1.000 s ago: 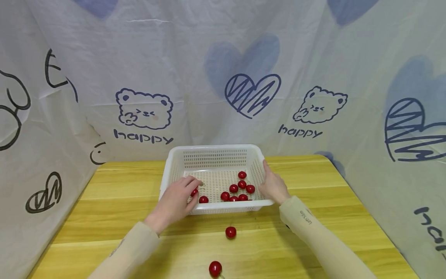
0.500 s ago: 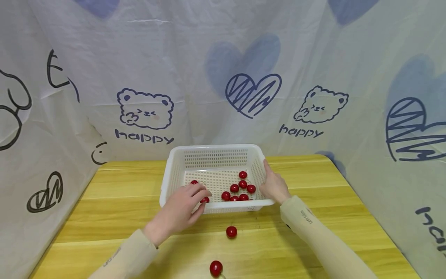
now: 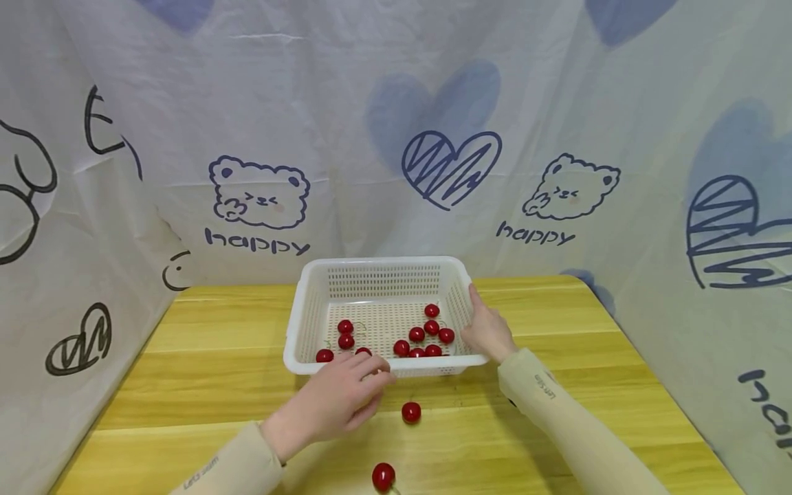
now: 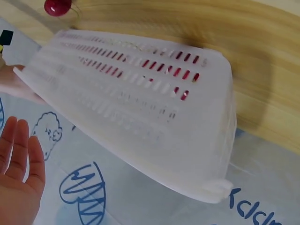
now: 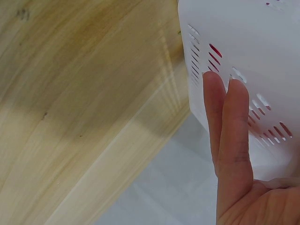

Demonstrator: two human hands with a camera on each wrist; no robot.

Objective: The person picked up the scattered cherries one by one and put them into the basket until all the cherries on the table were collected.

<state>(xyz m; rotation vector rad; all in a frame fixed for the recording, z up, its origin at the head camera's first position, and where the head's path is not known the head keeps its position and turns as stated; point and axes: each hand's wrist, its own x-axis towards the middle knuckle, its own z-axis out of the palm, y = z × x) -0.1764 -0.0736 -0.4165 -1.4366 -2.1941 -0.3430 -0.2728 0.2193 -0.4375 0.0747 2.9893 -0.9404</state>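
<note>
A white perforated plastic basket (image 3: 383, 366) sits on the wooden table with several red cherries (image 3: 416, 334) lying inside. My left hand (image 3: 340, 399) is just in front of its near rim, holding nothing, its fingers loosely bent in the head view. In the left wrist view the fingers (image 4: 18, 154) appear apart from the basket wall. My right hand (image 3: 487, 331) grips the basket's right end. Two straight fingers (image 5: 234, 117) lie along its outside wall in the right wrist view, with the thumb side at the rim. One cherry (image 3: 411, 412) lies on the table below the left hand.
Another cherry (image 3: 383, 476) with a stem lies near the table's front edge. The wooden table (image 3: 204, 385) runs back to a white cloth (image 3: 359, 137) printed with hearts and bears, which also hangs on both sides.
My left hand has moved from inside the basket out over the near rim, toward the front and right. Cherries at the basket's left are now uncovered. The right hand stays in place.
</note>
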